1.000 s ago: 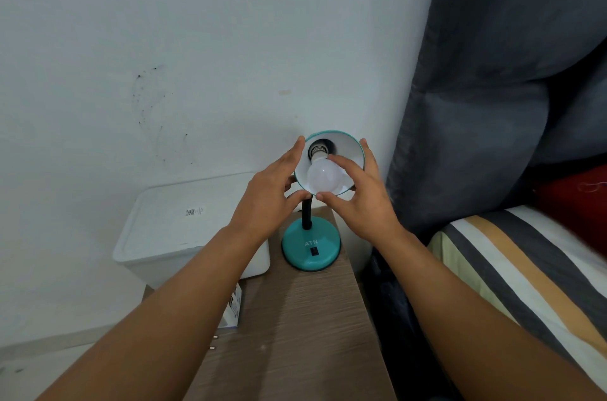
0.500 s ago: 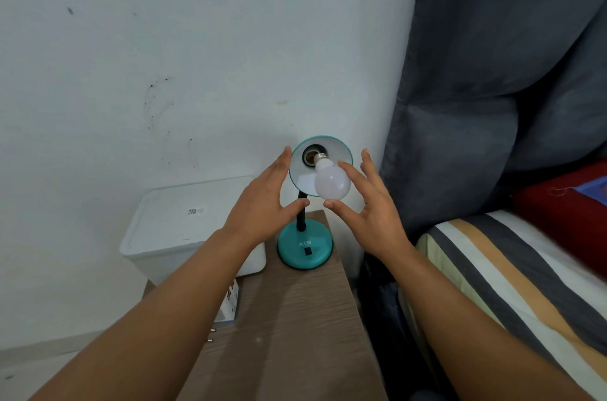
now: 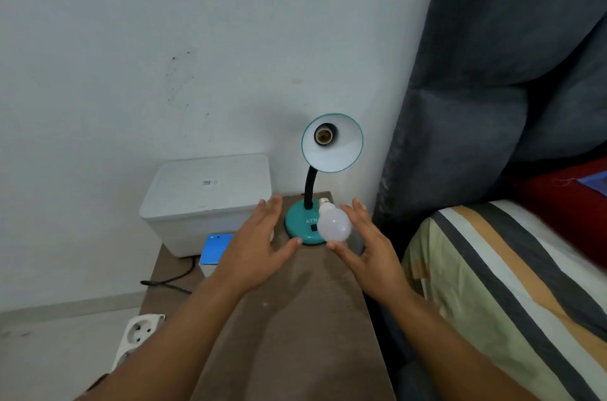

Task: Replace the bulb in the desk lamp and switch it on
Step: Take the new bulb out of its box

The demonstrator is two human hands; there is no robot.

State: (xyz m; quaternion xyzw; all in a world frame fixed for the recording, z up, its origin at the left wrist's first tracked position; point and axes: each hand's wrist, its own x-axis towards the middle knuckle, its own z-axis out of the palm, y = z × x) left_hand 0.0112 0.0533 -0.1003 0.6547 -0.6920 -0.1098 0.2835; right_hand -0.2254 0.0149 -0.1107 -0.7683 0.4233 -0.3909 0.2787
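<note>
- The bulb [image 3: 334, 224] is a frosted white globe with a silver screw cap, the cap pointing up and away from the camera.
- It sits in front of the lamp [image 3: 331, 144] base [image 3: 300, 225], low over the table [image 3: 295, 318], well below the shade.
- The shade is teal outside, white inside, tilted toward the camera, and its socket [image 3: 325, 134] is bare.
- The bulb rests against the right hand [image 3: 371, 246]: thumb tip under the globe, fingers [image 3: 359, 213] spread behind its right side.
- That hand is loosely cupped, fingers extended; a firm grip cannot be told.
- The left hand [image 3: 259, 243] is open, fingers straight and spread, holding nothing; its thumb tip lies just beside the base, apart from the bulb.
- A white box [image 3: 207, 200] stands left of the lamp against the wall.
</note>
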